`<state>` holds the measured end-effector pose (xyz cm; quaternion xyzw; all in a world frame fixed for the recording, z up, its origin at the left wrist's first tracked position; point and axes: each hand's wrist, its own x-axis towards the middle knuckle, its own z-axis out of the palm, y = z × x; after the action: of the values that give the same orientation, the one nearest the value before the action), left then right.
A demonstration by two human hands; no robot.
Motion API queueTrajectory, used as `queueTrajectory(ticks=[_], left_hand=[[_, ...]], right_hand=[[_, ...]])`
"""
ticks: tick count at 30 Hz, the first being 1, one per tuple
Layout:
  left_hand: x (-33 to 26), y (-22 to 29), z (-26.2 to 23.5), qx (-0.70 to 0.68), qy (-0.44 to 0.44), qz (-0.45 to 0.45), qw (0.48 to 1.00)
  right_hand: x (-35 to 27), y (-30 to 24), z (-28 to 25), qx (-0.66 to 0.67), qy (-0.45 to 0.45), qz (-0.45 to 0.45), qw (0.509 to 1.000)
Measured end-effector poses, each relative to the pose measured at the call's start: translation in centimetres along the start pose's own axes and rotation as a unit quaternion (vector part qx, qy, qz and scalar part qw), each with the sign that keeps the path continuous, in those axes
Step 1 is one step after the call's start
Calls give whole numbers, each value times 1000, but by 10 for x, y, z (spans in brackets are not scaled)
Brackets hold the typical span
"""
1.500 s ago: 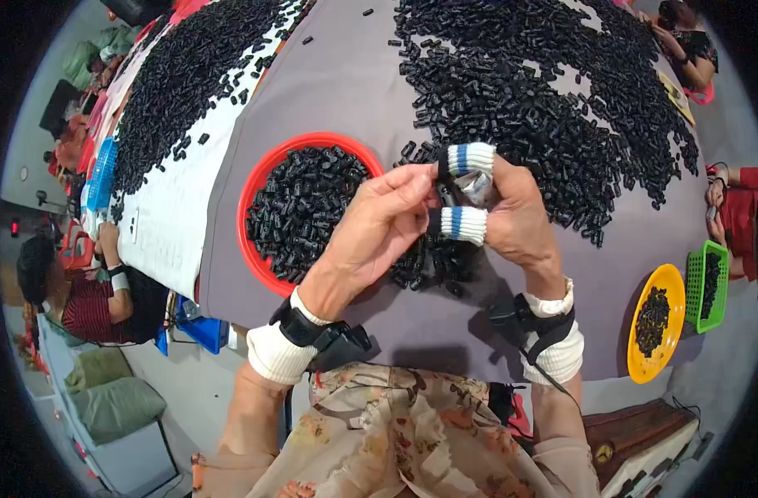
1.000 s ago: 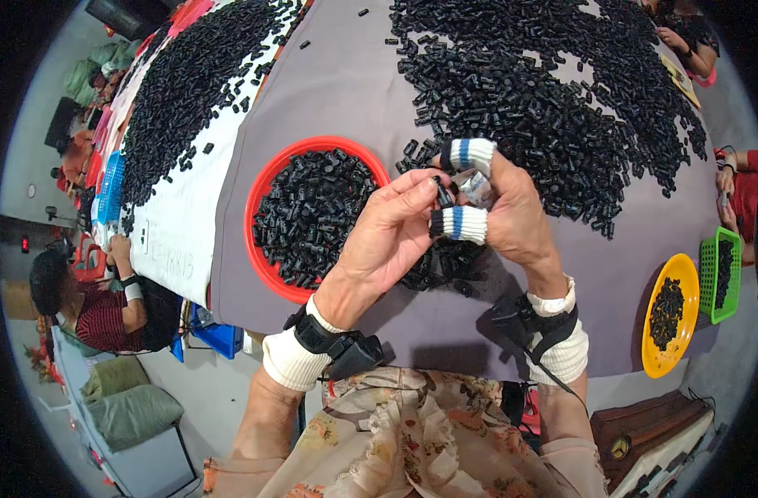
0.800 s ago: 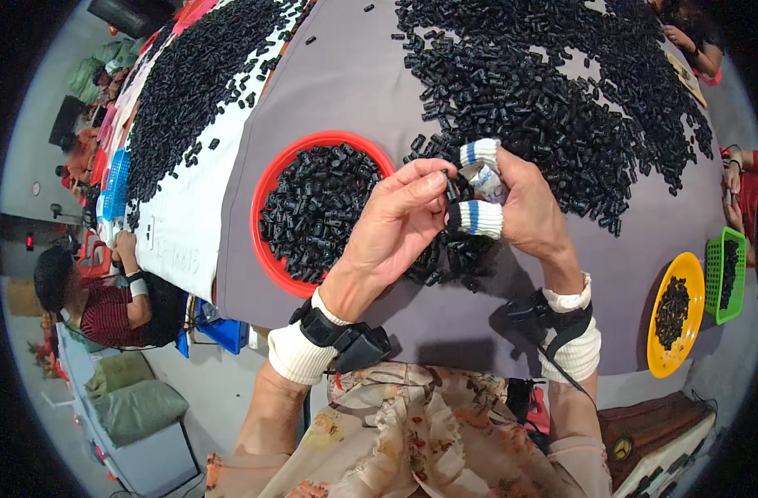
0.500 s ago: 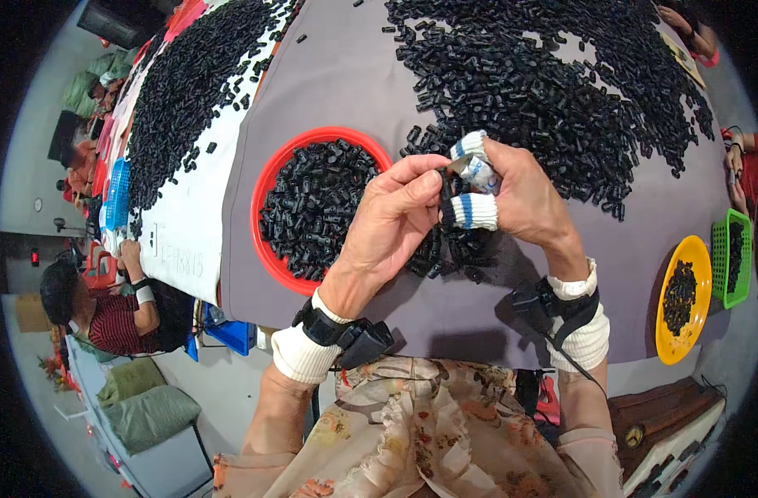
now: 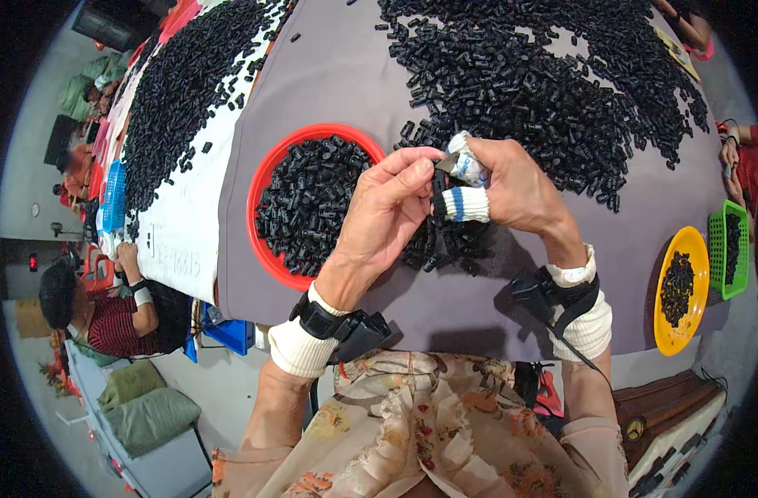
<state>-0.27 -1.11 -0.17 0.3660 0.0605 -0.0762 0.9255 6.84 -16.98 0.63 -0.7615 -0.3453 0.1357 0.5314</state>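
My left hand and my right hand meet over the grey table, just right of a round red tray filled with small black plastic pieces. Both pinch a small black piece between their fingertips. Two fingers of my right hand wear white-and-blue cloth finger covers. A small heap of black pieces lies under my hands. A wide spread of black pieces covers the table beyond them.
A yellow tray and a green basket with black pieces sit at the right edge. Another pile of black pieces covers the white sheet at the left. A seated person works at the lower left, and another person's hand shows at the far right.
The view has shifted a little; my hands stay together beside the red tray, still working the small black piece between the fingertips.
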Motion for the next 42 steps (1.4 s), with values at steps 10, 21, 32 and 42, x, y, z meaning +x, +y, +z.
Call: queueTrajectory(ticks=[10, 21, 32, 42], left_hand=[[-1, -1, 2, 17, 13, 5, 1000], [0, -5, 7, 61, 33, 12, 998], [0, -8, 5, 28, 12, -6, 1000], [0, -7, 9, 37, 12, -3, 999]], right_hand=[[0, 0, 0, 0, -27, -11, 1000], [-6, 4, 2, 26, -22, -15, 999], [-6, 8, -2, -12, 17, -35, 999], [-6, 4, -4, -29, -23, -6, 999]])
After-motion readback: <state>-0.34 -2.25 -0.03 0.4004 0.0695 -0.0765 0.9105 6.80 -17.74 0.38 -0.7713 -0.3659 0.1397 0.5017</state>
